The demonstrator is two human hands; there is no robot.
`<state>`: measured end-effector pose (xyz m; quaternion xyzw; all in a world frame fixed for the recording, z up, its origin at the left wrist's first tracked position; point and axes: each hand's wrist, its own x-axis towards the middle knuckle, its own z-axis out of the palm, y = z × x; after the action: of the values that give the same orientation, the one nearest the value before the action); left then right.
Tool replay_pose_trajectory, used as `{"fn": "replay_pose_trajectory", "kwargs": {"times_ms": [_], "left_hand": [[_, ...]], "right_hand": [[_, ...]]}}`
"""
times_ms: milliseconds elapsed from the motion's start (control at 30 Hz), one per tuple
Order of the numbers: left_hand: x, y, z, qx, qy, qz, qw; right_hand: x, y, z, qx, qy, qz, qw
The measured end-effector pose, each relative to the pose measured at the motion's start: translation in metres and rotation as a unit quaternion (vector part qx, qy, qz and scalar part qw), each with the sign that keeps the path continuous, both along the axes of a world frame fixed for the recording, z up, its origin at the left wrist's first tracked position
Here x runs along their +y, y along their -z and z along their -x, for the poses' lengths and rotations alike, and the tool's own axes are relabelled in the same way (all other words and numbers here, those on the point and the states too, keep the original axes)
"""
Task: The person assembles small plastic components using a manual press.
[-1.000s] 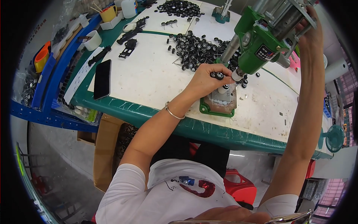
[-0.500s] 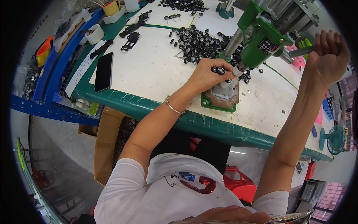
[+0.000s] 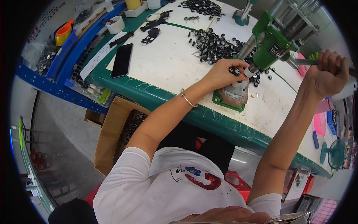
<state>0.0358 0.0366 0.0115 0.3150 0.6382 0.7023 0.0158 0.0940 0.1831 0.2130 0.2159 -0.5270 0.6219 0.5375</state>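
Note:
Beneath the ram of a green hand press (image 3: 271, 46), my left hand (image 3: 226, 74) is closed with black toy wheels (image 3: 234, 71) between its fingers. The fingertips are beside the white ram tip (image 3: 248, 72), just above the press base (image 3: 232, 98). What sits directly under the tip is mostly hidden by the fingers. Out to the right, my right hand (image 3: 329, 76) is wrapped around the metal press lever (image 3: 306, 62). Behind the press lies a pile of black wheels (image 3: 214, 44), some on thin metal axles.
A black phone (image 3: 122, 60) lies at the table's left, near black toy chassis parts (image 3: 150, 36). More wheels (image 3: 203, 6) and a second small press (image 3: 242, 15) are farther back. A cardboard box (image 3: 108, 143) stands below the table edge. A small green fan (image 3: 335, 153) is at right.
My right hand has moved lower, bringing the lever down with it. My left hand stays beneath the ram with the wheels. The whole view has shifted slightly.

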Motion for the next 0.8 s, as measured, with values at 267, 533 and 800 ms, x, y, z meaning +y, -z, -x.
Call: {"fn": "replay_pose_trajectory", "kwargs": {"times_ms": [267, 533, 800], "left_hand": [[-0.002, -0.005, -0.005, 0.022, -0.030, -0.022, 0.999], [-0.049, -0.012, -0.033, -0.139, -0.069, -0.018, 0.988], [-0.246, 0.030, -0.111, -0.214, 0.036, 0.250, 0.944]], "right_hand": [[0.031, -0.021, 0.032, -0.092, -0.144, -0.027, 0.985], [0.118, -0.010, 0.137, -0.316, -0.124, 0.016, 0.940], [0.095, 0.028, 0.098, -0.285, -0.051, -0.064, 0.955]]}}
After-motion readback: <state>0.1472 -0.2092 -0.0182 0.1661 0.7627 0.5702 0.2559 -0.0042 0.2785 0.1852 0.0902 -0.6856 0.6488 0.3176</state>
